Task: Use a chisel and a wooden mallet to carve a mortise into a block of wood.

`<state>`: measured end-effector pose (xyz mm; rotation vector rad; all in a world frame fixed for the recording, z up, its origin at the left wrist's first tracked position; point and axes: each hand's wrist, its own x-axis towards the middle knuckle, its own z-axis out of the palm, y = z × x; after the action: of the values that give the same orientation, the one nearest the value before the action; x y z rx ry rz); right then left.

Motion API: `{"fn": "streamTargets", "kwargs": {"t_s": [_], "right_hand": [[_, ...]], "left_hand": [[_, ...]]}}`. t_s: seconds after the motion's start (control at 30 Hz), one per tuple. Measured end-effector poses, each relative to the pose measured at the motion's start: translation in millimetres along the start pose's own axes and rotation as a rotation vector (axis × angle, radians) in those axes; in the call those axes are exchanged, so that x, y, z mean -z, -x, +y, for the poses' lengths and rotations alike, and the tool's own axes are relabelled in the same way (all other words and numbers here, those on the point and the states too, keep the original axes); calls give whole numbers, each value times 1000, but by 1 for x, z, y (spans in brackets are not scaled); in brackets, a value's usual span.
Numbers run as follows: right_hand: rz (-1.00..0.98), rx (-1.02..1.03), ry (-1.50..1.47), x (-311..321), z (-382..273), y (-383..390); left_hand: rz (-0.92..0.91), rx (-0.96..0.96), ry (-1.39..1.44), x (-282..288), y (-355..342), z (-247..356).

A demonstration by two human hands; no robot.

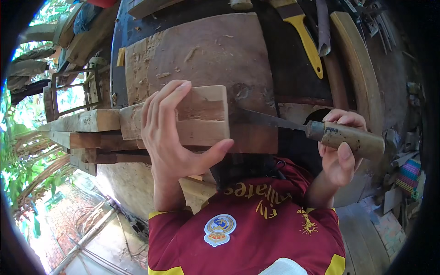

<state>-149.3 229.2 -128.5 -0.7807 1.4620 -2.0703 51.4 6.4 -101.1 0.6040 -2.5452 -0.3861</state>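
Observation:
My left hand (167, 137) grips a pale wooden block (201, 133) with a hollowed groove across it, fingers over its left part and thumb at its lower right. The block lies on a worn, thick wooden board (197, 55) scattered with shavings. My right hand (341, 156) is closed around the wooden handle (353, 142) of a long-bladed chisel-like tool, whose flat metal blade (279, 121) points left over the board, its tip just right of the block.
A yellow-handled brush (308, 43), a rolled tube (323, 32) and a long wooden bar (357, 64) are at the back right. Stacked planks (91, 121) extend left, near a metal frame (55, 96). A woven multicoloured item (408, 176) is at the far right.

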Motion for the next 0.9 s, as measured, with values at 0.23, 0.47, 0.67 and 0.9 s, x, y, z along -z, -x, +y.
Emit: {"fn": "streamTargets", "kwargs": {"t_s": [0.23, 0.47, 0.67, 0.9], "right_hand": [[25, -36, -210, 40, 12, 21], [29, -46, -342, 23, 8, 18], [-2, -78, -394, 14, 4, 11], [3, -105, -377, 4, -3, 1]], "left_hand": [[23, 10, 134, -8, 2, -1], [8, 53, 240, -10, 3, 0], [-6, 26, 194, -9, 3, 0], [-7, 4, 141, -7, 2, 0]]}}
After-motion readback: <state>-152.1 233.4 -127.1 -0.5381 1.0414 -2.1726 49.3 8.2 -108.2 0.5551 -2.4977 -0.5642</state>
